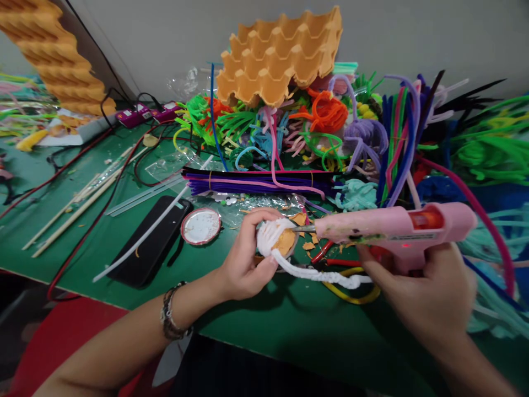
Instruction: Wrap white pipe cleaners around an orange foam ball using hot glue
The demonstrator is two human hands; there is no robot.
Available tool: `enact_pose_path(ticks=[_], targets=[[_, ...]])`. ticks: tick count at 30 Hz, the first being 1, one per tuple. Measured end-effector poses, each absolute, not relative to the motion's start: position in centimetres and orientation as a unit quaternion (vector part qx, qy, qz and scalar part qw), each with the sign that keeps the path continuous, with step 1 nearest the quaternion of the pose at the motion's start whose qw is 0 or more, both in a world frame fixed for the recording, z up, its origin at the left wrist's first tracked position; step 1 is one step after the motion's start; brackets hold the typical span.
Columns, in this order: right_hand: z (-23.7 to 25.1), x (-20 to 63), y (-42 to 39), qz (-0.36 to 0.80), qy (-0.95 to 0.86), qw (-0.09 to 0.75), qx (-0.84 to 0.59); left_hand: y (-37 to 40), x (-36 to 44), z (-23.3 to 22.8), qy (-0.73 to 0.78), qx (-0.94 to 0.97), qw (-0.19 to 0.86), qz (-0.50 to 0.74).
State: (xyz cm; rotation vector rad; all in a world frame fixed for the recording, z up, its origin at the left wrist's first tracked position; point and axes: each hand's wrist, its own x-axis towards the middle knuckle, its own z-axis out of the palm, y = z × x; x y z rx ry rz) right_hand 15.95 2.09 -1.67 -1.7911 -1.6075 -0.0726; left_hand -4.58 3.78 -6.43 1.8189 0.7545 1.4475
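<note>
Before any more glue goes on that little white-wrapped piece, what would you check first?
1. Left hand holds the small cup wrapped in white pipe cleaner firmly: ok.
2. Right hand has a grip on the pink glue gun: ok.
3. Nozzle meets the bare orange patch: ok.
4. Glue gun switched on, red light showing: ok.
5. Left fingertips away from the hot nozzle: not ok, close.
6. Glue flowing: cannot tell.
</note>
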Motion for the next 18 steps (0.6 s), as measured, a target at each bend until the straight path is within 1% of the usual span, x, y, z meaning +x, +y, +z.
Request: enact_pose_path(ticks=[4,10,18], targets=[[-1.9,16.1,2.1,-0.012,-0.625,0.369,-0.688,3.6,-4.5,-6.3,0.282,0.689,0.361,0.562],[-2.2,17.2,2.4,-0.033,-0.648,0.358,-0.672,3.6,-4.6,-6.0,0.273,0.708,0.359,0.544],[-0.7,16.6,2.8,-0.068,-0.66,0.336,-0.668,3.6,-4.6,-5.9,0.267,0.71,0.368,0.537]])
